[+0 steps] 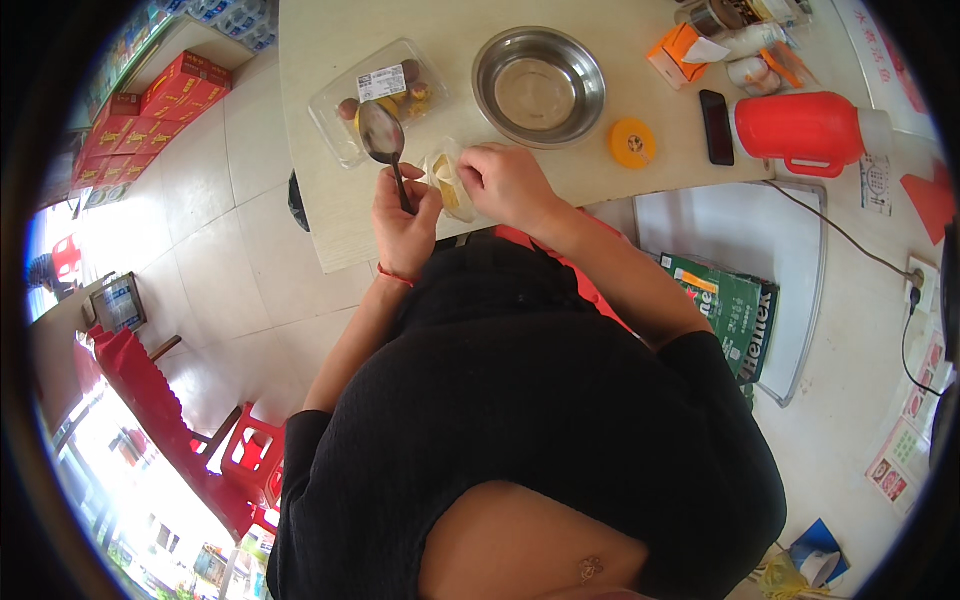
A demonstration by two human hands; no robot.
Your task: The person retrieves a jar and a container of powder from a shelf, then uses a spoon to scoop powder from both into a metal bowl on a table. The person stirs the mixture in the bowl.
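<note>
My left hand (406, 217) grips a metal spoon (382, 133) with a dark handle, its bowl pointing away from me over the near side of a clear plastic tray (330, 135). Round purplish and yellow fruits (418, 92) lie in that tray. My right hand (508, 184) has its fingers curled at a small clear plastic bag (459, 211) with something yellow inside, just right of my left hand. Whether the left fingers also touch the bag is unclear. Beyond my right hand stands a stainless steel bowl (538, 88), with a round orange lid (631, 143) to its right.
On the table's right side are a dark phone (717, 127), a red thermos (799, 131), an orange tissue box (679, 56) and several packets and jars. A green beer carton (720, 307) stands below. Red stools (251, 457) are at the lower left.
</note>
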